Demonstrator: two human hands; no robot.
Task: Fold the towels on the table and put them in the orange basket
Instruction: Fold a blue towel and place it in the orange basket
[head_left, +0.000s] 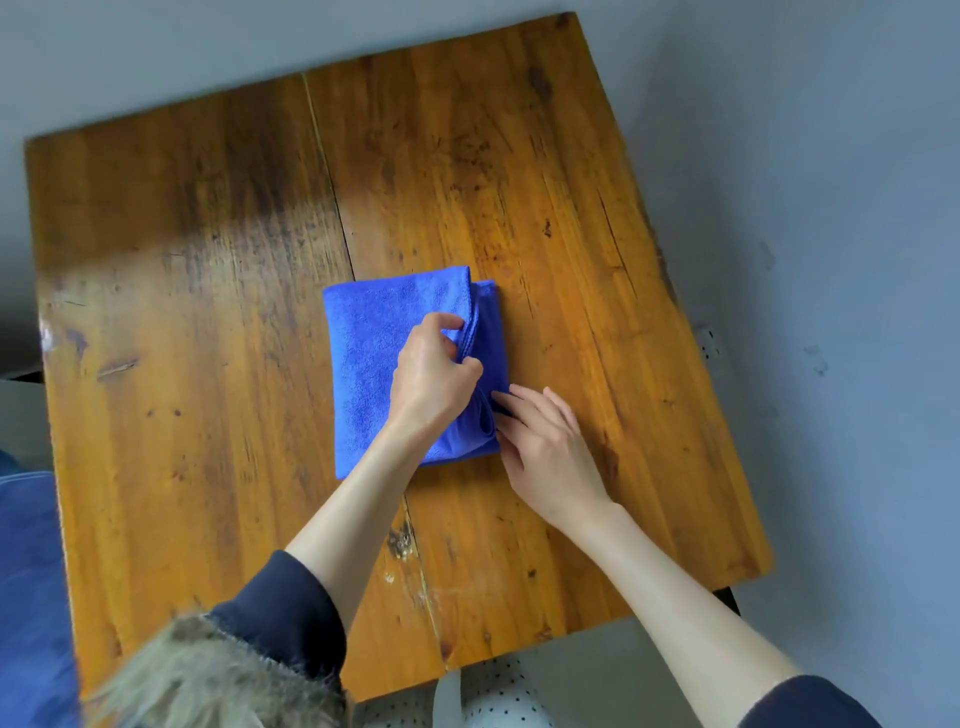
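Blue towel (374, 353): lying folded into a rough rectangle near the centre of the wooden counter (208, 260), flat on the surface. Upper layer is sitting slightly short of the lower one, so a strip of the under layer is showing along the 3 o'clock edge. Hemmed edge of the top layer is running down that side.

Left hand (431, 374): resting on the towel toward its 4 o'clock portion, fingers curled and pinching the hemmed edge of the top layer at the towel's 3 o'clock side. Forearm is crossing the towel's 6 o'clock edge.

Right hand (545, 441): lying at the towel's 5 o'clock corner, fingers straight and relaxed, fingertips touching the towel's edge where the layers are gaping open. Palm is resting on bare wood just beside the cloth. It is holding nothing.

Counter: planked, orange-brown, worn and scratched, with a seam running from 12 o'clock to 6 o'clock beneath the towel.

Surroundings: grey floor (831, 208) is showing from 12 to 4 o'clock. Dark sleeves (291, 613) are pushed up both forearms. A fur trim (208, 670) is sitting at 7 o'clock. A blue surface (31, 597), blurred, is lying at 8 o'clock.
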